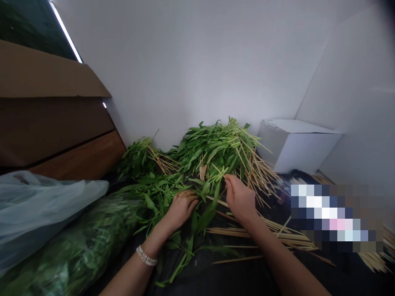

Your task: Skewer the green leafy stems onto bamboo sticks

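My right hand is closed in a pinch at the cut ends of some pale green stems, beside a big heap of leafy greens with thin wooden sticks poking out on its right. Lower and to the left, my left hand rests palm down with curled fingers among long green leaves; its fingertips touch leaves, and what they grip is too hidden to tell. Loose sticks lie on the dark surface beneath my right forearm.
A clear bag of greens and a whitish plastic bag fill the lower left, below a cardboard box. Behind them, a smaller bunch with sticks lies near the wall. A white box stands back right; a blurred-out patch covers the right.
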`<state>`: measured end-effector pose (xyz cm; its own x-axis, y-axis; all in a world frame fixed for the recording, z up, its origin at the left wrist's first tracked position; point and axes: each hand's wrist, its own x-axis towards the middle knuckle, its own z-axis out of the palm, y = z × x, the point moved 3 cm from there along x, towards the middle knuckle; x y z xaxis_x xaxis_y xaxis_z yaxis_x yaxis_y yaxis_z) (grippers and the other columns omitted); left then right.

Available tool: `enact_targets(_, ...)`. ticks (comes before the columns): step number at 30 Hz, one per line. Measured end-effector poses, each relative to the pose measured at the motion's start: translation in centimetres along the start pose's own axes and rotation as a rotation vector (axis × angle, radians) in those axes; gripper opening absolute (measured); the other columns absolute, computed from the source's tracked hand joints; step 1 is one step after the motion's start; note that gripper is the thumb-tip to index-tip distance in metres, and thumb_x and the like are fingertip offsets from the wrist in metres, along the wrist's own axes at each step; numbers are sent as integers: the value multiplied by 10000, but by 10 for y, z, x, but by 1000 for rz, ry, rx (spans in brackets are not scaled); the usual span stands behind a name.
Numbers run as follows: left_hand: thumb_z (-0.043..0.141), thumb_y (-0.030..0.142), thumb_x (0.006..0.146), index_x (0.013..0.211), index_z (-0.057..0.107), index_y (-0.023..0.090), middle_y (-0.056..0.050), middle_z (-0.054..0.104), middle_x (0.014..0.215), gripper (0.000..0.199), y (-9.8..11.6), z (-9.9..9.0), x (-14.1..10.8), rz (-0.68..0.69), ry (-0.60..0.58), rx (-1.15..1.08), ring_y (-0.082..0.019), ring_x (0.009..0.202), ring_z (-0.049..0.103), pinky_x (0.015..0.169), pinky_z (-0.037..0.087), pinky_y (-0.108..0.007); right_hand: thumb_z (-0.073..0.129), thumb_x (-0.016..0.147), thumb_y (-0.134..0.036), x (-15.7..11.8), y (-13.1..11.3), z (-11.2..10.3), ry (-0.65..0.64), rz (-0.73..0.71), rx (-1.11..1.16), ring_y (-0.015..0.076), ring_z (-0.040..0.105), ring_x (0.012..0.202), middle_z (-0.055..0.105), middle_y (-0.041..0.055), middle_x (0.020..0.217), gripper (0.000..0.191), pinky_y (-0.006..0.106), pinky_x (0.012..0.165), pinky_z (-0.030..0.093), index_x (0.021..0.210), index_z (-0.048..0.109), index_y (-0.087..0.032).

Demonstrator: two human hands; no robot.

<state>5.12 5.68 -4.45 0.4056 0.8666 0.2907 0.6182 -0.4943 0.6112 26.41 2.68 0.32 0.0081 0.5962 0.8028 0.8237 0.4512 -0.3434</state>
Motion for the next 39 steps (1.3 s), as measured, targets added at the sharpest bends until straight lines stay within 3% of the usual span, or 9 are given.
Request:
enact_targets(6, 693, 426, 756, 684, 734, 212, -54, 707, 741, 230, -3, -31, 3, -232, 368, -451, -238, 788, 626, 794, 435, -306, 357, 979, -229, 0, -1, 0, 7, 2, -4, 156, 675, 819, 714, 72, 937, 285, 224, 731, 472, 1038, 627, -163)
enact_targets(9, 663, 541, 752, 581, 664, 186, -29, 631, 563, 394, 1, -39, 2, -360, 222, -926, -202, 634, 617, 708, 467, -315, 364, 978, -228, 0, -2, 0, 4, -9, 0, 159, 677, 827, 715, 73, 941, 278, 227, 737, 474, 1039, 627, -160)
enact_targets(13, 707, 495, 738, 919, 726, 175, -82, 726, 839, 368, 1, -41, 4, -372, 97, -1268, -217, 799, 666, 781, 492, -339, 367, 974, -230, -1, -3, 2, -16, -2, -4, 156, 678, 829, 716, 76, 936, 281, 226, 745, 475, 1031, 634, -167)
enact_targets(16, 734, 424, 738, 898, 731, 151, -80, 714, 840, 317, -12, -41, 6, -397, 191, -1060, -158, 708, 635, 677, 473, -252, 369, 971, -230, -2, -3, 3, -26, -7, -6, 154, 677, 823, 718, 74, 934, 283, 223, 742, 472, 1040, 635, -163)
enact_targets(19, 764, 382, 709, 789, 730, 155, -23, 648, 675, 244, -16, -44, 3, -381, 111, -804, -106, 555, 529, 544, 393, -204, 370, 972, -232, -3, -3, 4, -30, -12, -12, 151, 676, 814, 719, 74, 942, 283, 219, 737, 468, 1045, 635, -164)
enact_targets(24, 762, 280, 686, 814, 776, 198, -29, 611, 785, 153, 14, -49, -11, -122, -559, -562, -132, 660, 518, 600, 399, -232, 366, 979, -239, -4, -4, 5, -45, -9, -3, 154, 674, 824, 718, 74, 936, 288, 221, 742, 464, 1041, 638, -168)
enact_targets(26, 724, 223, 697, 879, 787, 233, -32, 600, 864, 193, 23, -47, -15, -33, -690, -429, -147, 722, 525, 625, 403, -236, 364, 981, -235, -4, -4, 6, -49, -17, 3, 153, 675, 826, 717, 76, 942, 290, 221, 744, 465, 1043, 638, -165)
enact_targets(34, 758, 172, 619, 774, 789, 247, -5, 603, 770, 175, 16, -21, -12, 57, -581, -113, -170, 762, 547, 681, 407, -245, 375, 973, -214, -7, -4, 8, -40, -46, -9, 156, 677, 812, 720, 69, 951, 283, 219, 724, 468, 1054, 640, -162)
enact_targets(39, 770, 297, 685, 727, 778, 217, -71, 689, 966, 91, 12, -42, 1, -16, -133, -263, -217, 903, 618, 844, 443, -298, 374, 974, -217, -6, -4, 8, -41, -45, 4, 156, 679, 830, 720, 72, 960, 281, 222, 735, 472, 1056, 636, -159)
